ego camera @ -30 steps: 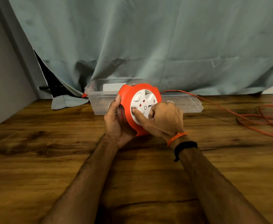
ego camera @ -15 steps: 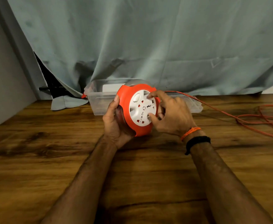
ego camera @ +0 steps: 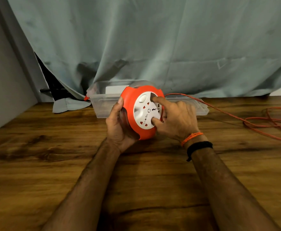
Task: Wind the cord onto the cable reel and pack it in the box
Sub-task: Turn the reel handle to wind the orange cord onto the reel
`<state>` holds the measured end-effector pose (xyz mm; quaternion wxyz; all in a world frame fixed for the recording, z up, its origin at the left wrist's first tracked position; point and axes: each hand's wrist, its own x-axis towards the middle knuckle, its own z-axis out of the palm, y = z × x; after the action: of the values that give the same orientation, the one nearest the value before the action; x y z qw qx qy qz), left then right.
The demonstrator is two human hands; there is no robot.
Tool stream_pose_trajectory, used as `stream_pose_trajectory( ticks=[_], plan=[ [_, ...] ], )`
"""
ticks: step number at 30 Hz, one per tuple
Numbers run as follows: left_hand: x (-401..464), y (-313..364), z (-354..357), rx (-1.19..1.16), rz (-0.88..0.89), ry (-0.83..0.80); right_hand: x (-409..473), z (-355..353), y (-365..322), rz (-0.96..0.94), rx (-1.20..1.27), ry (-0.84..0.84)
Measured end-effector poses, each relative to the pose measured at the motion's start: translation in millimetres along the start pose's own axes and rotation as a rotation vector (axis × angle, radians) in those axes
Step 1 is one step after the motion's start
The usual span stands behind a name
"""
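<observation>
Cable reel (ego camera: 141, 112) rear hidden behind left hand (ego camera: 118, 125)

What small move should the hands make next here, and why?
Probably another turn of the white hub with the right hand, whose fingers sit in its recesses, while the left hand steadies the reel; much orange cord lies loose on the table.

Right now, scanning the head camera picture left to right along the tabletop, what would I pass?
Grey curtain corner → left hand → cable reel → right hand → loose orange cord.
</observation>
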<state>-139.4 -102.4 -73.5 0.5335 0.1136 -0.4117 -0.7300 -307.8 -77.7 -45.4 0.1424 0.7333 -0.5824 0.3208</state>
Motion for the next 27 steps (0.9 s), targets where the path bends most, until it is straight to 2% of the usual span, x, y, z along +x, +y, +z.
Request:
stream_pose_trajectory(
  ticks=[5,10,20,27],
  plan=[
    [0.6,0.5,4.2,0.004,0.021,0.026,-3.4,9.5,-16.9,0.142,-0.036,0.055],
    [0.2,0.0,0.9,-0.007,0.021,0.044,-1.4,9.1,-27.3,0.22,-0.006,0.026],
    [0.7,2.2,0.6,-0.013,0.014,0.008,1.2,-12.4,-9.5,0.145,0.2,0.0],
    [1.5,0.6,1.0,-0.005,-0.01,-0.007,-0.3,-13.4,-6.6,-0.026,0.109,-0.036]
  ],
)
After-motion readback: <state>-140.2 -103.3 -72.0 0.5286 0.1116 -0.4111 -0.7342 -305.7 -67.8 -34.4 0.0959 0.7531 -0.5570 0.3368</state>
